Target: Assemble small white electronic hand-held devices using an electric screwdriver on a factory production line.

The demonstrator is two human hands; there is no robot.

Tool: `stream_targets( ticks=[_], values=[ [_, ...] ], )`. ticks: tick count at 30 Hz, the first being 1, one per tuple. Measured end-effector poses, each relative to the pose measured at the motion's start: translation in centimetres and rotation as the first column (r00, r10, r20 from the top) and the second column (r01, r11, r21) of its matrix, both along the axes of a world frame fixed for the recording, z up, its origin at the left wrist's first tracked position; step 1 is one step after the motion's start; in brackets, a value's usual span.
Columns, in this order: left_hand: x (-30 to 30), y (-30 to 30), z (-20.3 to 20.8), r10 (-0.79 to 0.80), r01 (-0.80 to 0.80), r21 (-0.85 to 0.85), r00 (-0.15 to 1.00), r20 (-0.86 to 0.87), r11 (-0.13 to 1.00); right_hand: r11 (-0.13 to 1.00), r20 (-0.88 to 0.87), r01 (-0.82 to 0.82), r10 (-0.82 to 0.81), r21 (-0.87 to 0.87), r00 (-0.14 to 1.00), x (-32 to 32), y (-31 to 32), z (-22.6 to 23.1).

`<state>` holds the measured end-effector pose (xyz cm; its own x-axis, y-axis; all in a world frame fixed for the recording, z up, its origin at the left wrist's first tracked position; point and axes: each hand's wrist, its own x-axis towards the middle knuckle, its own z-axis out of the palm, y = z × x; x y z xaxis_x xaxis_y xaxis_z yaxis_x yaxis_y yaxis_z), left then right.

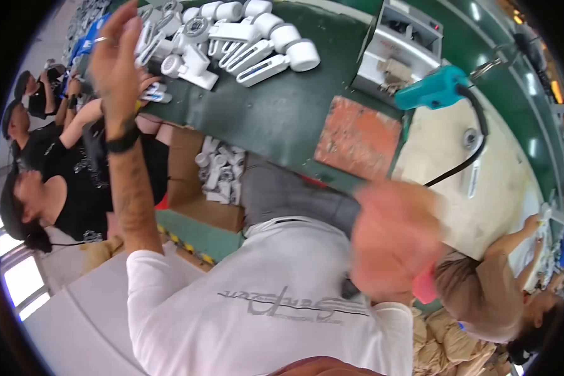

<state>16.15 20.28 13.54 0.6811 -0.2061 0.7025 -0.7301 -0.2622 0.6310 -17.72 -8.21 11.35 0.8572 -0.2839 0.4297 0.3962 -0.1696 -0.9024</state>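
My left hand [116, 59] is raised at the far left, a ring on one finger and a dark band round the wrist. Its fingers are apart and nothing shows in them. Nearest to it is a pile of white plastic parts [235, 44] with round heads and slotted handles, on the green workbench [263, 116]. My right hand [395, 235] is smeared by motion in front of my body, below a worn orange-red board [358, 138]. Whether it holds anything cannot be made out.
A teal power screwdriver [433, 89] hangs beside a grey metal machine [398, 47]. A cream sheet [476, 163] bears a slim white part [474, 178]. An open cardboard box [185, 169] of white parts stands below the bench edge. Co-workers sit at both sides.
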Motion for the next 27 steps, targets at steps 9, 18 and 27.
stream_targets(
  ticks=[9,18,27],
  values=[
    [-7.2,5.3,5.0,-0.256,0.393,-0.289,0.874,0.414,0.873,0.853,-0.065,0.516,-0.520,-0.070,0.851,11.2,1.3,-7.6],
    [-9.0,3.7,5.7,-0.217,0.329,-0.276,0.904,0.368,0.903,0.891,0.002,0.338,-0.356,0.302,0.935,10.6,-0.8,-5.4],
    [-14.0,-7.1,4.3,-0.335,0.373,-0.270,0.925,0.179,0.888,0.869,-0.177,0.425,-0.390,0.252,0.903,2.4,-5.5,-5.9]
  ],
)
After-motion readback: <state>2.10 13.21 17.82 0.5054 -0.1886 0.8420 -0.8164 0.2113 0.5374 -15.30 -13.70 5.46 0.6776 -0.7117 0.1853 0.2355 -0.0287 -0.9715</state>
